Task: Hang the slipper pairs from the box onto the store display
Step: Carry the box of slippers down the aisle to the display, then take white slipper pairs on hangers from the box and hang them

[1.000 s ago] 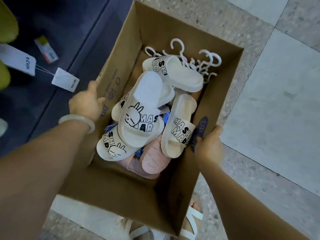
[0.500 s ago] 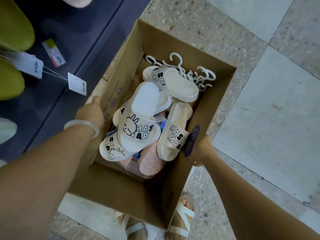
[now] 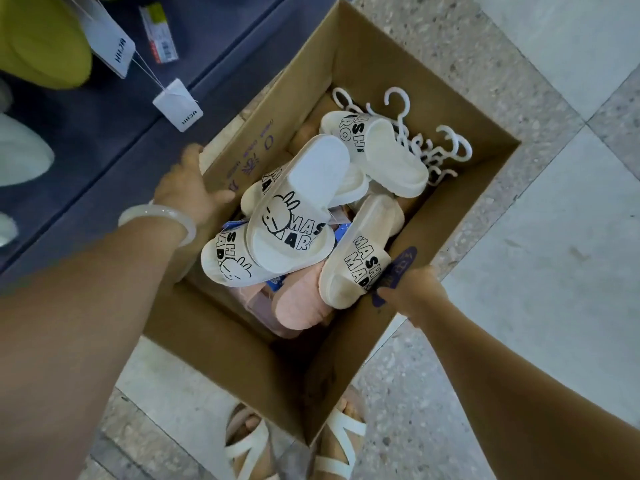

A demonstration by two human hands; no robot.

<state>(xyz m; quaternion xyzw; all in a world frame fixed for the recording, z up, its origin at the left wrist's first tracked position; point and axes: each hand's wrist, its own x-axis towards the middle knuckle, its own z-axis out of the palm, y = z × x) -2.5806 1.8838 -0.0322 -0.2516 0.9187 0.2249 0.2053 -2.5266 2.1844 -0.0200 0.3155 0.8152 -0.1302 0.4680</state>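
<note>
Lower now than a moment ago, the cardboard box (image 3: 263, 344) is held at both long walls: the left hand (image 3: 187, 192) curls over one rim, the right hand (image 3: 412, 292) grips the other. Cream slippers (image 3: 294, 216) lie heaped inside over pink ones (image 3: 298, 303), with white hangers (image 3: 429, 147) at the far end.

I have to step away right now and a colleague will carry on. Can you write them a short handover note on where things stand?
Left hand: grips the left wall of the cardboard box. Right hand: grips the right wall.
The box is held over the floor, beside the dark display base.
Inside: cream slippers piled on pink slippers, loose white hangers at the far end.
Done: nothing visibly hung from this box.
Left: set the box down, put the pairs on hangers, hang them on the display.
</note>
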